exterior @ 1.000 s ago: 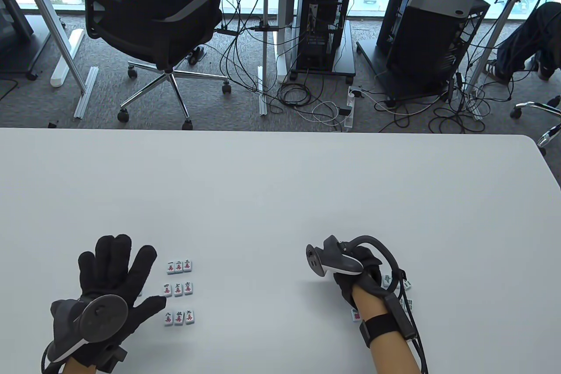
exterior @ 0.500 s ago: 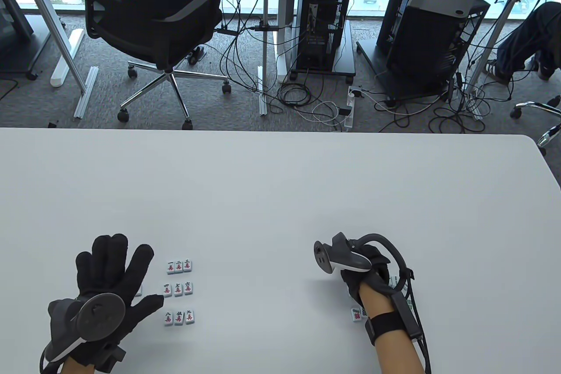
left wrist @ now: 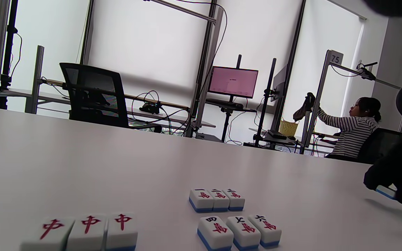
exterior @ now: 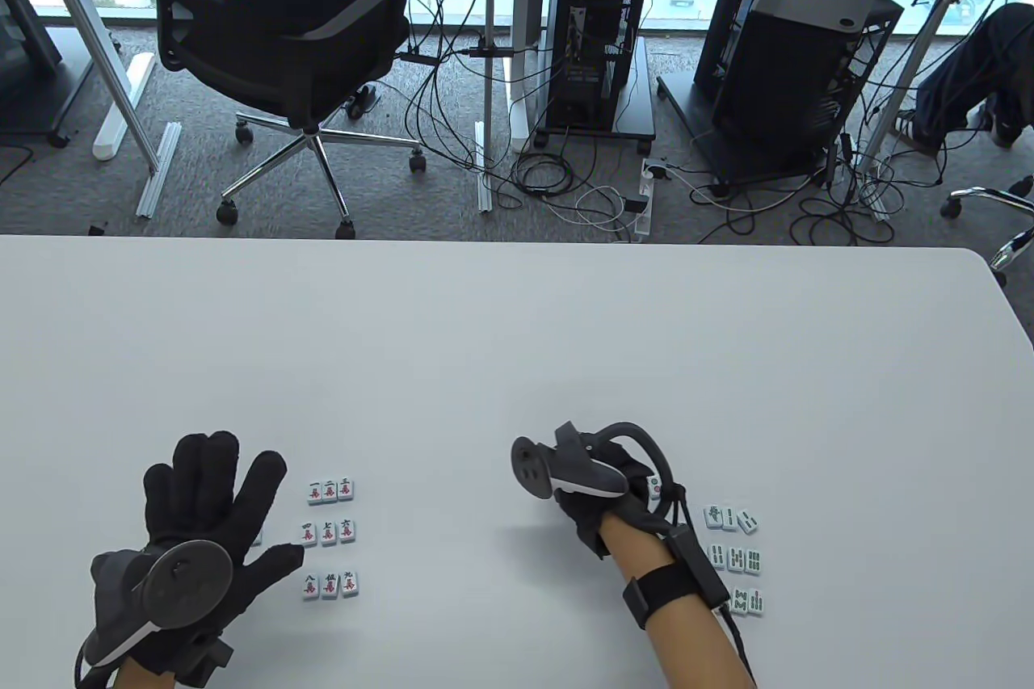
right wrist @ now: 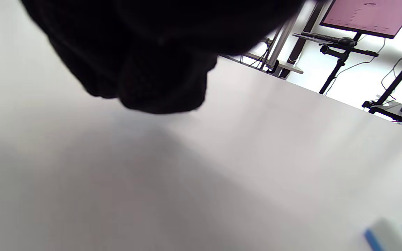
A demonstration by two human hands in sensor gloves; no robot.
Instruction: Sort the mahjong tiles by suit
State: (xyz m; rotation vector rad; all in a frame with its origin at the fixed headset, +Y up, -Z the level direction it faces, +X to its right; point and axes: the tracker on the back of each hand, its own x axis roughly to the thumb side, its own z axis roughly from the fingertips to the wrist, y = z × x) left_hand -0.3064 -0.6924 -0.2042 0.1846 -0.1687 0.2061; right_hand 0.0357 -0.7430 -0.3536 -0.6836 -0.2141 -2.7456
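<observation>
Nine character tiles (exterior: 329, 535) lie face up in a three-by-three grid; the left wrist view shows two rows of these character tiles (left wrist: 234, 216). My left hand (exterior: 214, 495) rests flat beside them, fingers spread. Three red-character tiles (left wrist: 89, 232) lie under it. My right hand (exterior: 602, 507) hovers mid-table with curled fingers, holding a dot tile (exterior: 654, 489) just above the table. The left wrist view catches the tile's blue underside (left wrist: 384, 191) under that hand (left wrist: 400, 174). Bamboo tiles (exterior: 735, 557) form a grid right of the forearm. Another tile (right wrist: 393, 238) lies at the right wrist view's lower corner.
The white table (exterior: 517, 350) stretches far beyond both hands. Past its far edge stand an office chair (exterior: 283, 43) and computer towers on the floor. A seated person (left wrist: 354, 129) works at another desk in the background.
My right hand has moved left, away from the bamboo tiles, uncovering their grid, and now carries a dot tile. The left hand has stayed put.
</observation>
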